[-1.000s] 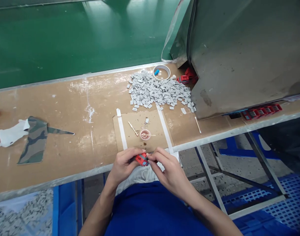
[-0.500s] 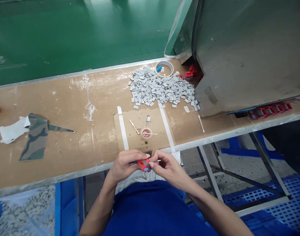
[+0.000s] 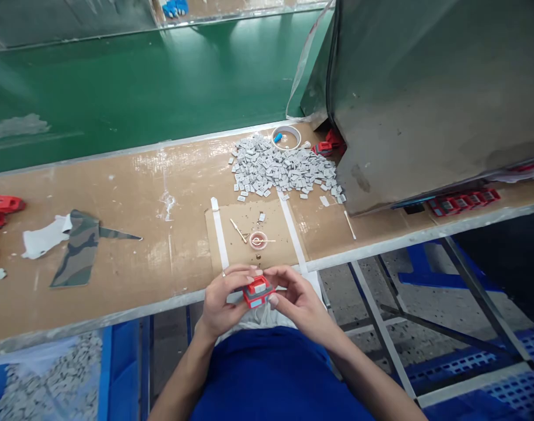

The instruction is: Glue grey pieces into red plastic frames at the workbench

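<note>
Two bare hands share one red-and-grey plastic toy part [image 3: 257, 294], held above the person's lap just off the near edge of the cardboard-covered bench [image 3: 131, 280]. The left hand [image 3: 225, 298] has its thumb and fingers closed on the part's left side, the fingers lying along the far edge; the right hand [image 3: 300, 301] pinches the right end, thumb at the near corner, its digits spread no wider than the part. The face with a pale blue panel points toward the person, and the red top, with a light grey piece in it, is turned up. The visible long edge and the grey band run left to right, the right end angled slightly away from the body; fingers cover both ends, so the true long axis cannot be told for certain. Beyond the hands, a small cup [image 3: 250, 243] of pinkish liquid bears a thin stick [image 3: 269, 241] across it, with a cotton swab [image 3: 238, 230] to its left and a single grey tile [image 3: 262, 217] behind it. Farther back lies a heap of grey tiles [image 3: 276, 169], a roll of tape [image 3: 299, 139] resting at its far side.
</note>
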`<state>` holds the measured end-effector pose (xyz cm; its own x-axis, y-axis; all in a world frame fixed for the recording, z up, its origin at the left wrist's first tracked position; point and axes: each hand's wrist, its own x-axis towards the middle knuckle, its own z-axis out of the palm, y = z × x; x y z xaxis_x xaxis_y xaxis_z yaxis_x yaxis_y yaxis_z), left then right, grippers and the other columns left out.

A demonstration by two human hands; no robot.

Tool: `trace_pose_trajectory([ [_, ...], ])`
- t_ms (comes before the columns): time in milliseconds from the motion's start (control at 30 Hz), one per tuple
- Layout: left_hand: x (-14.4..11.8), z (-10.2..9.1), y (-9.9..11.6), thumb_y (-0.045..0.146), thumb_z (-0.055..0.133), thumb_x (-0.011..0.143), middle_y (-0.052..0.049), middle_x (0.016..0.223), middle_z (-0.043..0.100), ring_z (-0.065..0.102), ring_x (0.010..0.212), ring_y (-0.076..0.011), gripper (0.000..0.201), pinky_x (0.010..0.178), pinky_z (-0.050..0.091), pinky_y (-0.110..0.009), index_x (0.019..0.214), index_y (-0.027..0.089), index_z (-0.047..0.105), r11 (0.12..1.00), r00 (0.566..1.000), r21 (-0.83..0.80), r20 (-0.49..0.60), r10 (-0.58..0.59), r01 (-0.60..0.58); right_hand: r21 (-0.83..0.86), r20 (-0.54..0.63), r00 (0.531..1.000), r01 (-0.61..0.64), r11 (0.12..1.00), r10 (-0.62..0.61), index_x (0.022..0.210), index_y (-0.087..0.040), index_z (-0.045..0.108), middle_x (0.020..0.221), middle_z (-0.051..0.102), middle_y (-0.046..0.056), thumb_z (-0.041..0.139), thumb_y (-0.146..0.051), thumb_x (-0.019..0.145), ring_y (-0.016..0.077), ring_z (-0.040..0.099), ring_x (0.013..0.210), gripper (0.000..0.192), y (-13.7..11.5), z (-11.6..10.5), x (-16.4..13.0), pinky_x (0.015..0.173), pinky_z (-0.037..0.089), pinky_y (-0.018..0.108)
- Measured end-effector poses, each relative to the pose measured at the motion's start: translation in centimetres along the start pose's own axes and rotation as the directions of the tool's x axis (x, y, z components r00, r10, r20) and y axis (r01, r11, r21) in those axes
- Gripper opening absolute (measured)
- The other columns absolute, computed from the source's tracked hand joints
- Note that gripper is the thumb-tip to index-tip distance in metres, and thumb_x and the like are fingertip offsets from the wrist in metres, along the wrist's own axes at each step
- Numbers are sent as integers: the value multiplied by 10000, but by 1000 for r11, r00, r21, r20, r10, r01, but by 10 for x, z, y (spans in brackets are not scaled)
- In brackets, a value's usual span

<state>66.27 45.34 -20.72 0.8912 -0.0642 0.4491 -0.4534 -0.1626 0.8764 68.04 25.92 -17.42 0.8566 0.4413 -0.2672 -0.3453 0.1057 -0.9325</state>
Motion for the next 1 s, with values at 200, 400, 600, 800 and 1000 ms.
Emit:
trace_pose_trajectory([
  [200,0,1,23,116,753,919,-142,1296,780,672,1336,-291,376,1080,587,-520,1257,250,659,999,999,33,30,24,-25,-45,-20,990,136,990,-137,1185,-233,668,1110,723,91,752,-541,934,222,732,1029,407,-9,8,-9,912,628,353],
  [400,15,-7,71,222,752,941,-178,1393,716,684,1319,-305,259,1092,576,-428,1198,214,725,955,958,-161,185,-220,250,-296,-42,920,362,884,-390,1225,-260,681,1136,679,85,733,-407,980,206,739,996,291,-36,4,-27,889,652,339],
  [600,27,-3,101,150,707,949,-125,1256,782,744,1183,-254,82,1043,574,-372,998,201,748,974,974,-35,44,-220,222,-548,81,801,533,645,-593,1287,-272,665,1061,684,71,724,-279,989,208,707,926,303,-64,4,-39,811,634,334],
  [800,42,-6,116,110,720,912,-101,1164,798,761,1111,-232,90,1008,574,-345,924,197,741,987,986,8,50,-158,158,-628,161,773,560,541,-613,1233,-242,663,949,626,44,684,-284,1014,189,671,819,224,-87,6,-41,721,601,306],
  [1000,56,-18,111,160,741,917,-101,1116,795,759,1096,-234,34,998,578,-343,910,194,740,994,993,-39,70,-100,103,-673,252,727,606,424,-639,1139,-194,645,955,607,57,647,-194,1016,186,654,807,123,-107,12,-33,705,576,292],
])
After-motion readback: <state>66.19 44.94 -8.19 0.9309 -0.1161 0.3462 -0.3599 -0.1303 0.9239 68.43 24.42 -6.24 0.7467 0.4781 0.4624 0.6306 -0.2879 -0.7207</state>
